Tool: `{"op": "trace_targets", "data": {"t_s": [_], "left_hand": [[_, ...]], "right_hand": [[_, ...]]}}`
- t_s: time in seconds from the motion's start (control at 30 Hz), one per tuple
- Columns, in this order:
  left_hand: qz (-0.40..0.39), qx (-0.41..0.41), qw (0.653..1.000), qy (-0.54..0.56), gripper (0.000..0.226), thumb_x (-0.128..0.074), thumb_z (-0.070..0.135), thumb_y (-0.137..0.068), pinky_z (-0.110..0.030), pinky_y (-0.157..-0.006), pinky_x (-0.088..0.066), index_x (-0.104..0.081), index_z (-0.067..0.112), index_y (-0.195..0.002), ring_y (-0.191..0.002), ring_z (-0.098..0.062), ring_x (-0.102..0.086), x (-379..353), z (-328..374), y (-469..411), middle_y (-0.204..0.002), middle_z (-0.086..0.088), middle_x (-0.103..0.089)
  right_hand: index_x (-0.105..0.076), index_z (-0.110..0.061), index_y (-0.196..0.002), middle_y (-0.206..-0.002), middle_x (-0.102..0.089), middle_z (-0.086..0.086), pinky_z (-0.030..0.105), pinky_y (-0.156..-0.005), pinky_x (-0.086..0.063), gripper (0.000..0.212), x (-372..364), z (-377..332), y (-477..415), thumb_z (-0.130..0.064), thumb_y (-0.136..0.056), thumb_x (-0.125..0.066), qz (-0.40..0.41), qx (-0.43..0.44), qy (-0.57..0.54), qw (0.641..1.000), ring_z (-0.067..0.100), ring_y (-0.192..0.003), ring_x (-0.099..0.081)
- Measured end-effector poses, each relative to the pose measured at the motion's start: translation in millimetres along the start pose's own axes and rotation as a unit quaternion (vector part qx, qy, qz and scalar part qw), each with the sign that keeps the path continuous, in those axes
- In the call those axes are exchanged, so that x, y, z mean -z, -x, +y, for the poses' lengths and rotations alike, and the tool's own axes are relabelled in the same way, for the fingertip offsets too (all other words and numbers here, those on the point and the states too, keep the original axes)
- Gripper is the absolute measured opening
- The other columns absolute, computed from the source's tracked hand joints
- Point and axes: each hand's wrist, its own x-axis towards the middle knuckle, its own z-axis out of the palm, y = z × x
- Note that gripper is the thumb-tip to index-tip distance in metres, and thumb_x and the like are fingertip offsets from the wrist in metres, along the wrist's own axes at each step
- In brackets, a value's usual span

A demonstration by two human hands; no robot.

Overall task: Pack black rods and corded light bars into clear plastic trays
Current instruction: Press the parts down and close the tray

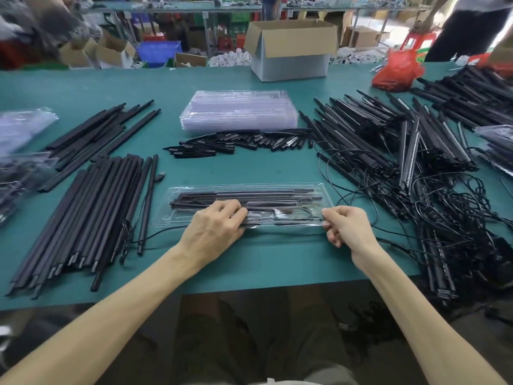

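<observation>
A clear plastic tray [305, 190] lies on the green table in front of me with black rods [249, 195] and a light bar's cord [298, 212] inside. My left hand [216, 226] lies over the tray's near left part, its fingers curled on a black bar at the near edge. My right hand [347, 226] pinches the tray's near right corner. Loose black rods [91, 218] lie in a pile at the left. Corded light bars [402, 162] are heaped at the right.
A stack of clear trays [238, 109] sits mid-table, with short black pieces [244, 143] before it. An open cardboard box [291, 48] and a red bag [397, 70] stand at the back. Packed trays [22, 168] lie far left. Another person's hands work at the far right.
</observation>
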Motion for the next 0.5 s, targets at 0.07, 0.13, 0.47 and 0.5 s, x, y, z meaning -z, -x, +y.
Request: {"op": "trace_targets", "data": {"t_s": [0.07, 0.13, 0.47, 0.5], "left_hand": [[0.008, -0.01, 1.0, -0.008, 0.018, -0.076, 0.021, -0.084, -0.03, -0.061, -0.056, -0.07, 0.011, -0.097, -0.082, -0.021, -0.067, 0, 4, 0, -0.096, -0.002, -0.067], [0.018, -0.021, 1.0, -0.014, 0.016, -0.075, 0.018, -0.084, -0.03, -0.064, -0.057, -0.07, 0.009, -0.096, -0.082, -0.021, -0.068, 0, 5, 0, -0.095, -0.004, -0.068], [0.017, -0.017, 0.999, -0.027, 0.012, -0.069, 0.016, -0.092, -0.03, -0.058, -0.053, -0.07, 0.009, -0.102, -0.074, -0.02, -0.067, 2, 2, -7, -0.097, -0.003, -0.068], [0.017, -0.014, 0.999, -0.029, 0.012, -0.068, 0.016, -0.092, -0.03, -0.058, -0.053, -0.07, 0.009, -0.102, -0.074, -0.02, -0.067, 1, 3, -8, -0.097, -0.003, -0.068]], "right_hand": [[-0.063, -0.001, -0.083, -0.061, -0.062, 0.002, 0.024, -0.037, -0.038, 0.023, -1, 2, 2, -0.018, -0.099, -0.058, 0.011, 0.012, 0.01, 1.0, 0.018, -0.044, -0.052], [-0.062, -0.004, -0.089, -0.063, -0.064, 0.003, 0.029, -0.046, -0.043, 0.025, -4, 5, 5, -0.024, -0.101, -0.053, 0.027, 0.037, 0.054, 0.997, 0.021, -0.052, -0.057], [-0.068, -0.014, -0.117, -0.118, -0.065, 0.003, 0.043, -0.1, -0.031, 0.033, -27, -16, 31, -0.037, -0.094, -0.064, 0.111, 0.434, 0.461, 0.766, 0.025, -0.117, -0.056], [-0.068, -0.015, -0.117, -0.116, -0.066, 0.001, 0.042, -0.101, -0.031, 0.036, -35, -16, 32, -0.039, -0.09, -0.069, 0.078, 0.449, 0.476, 0.752, 0.024, -0.115, -0.059]]}}
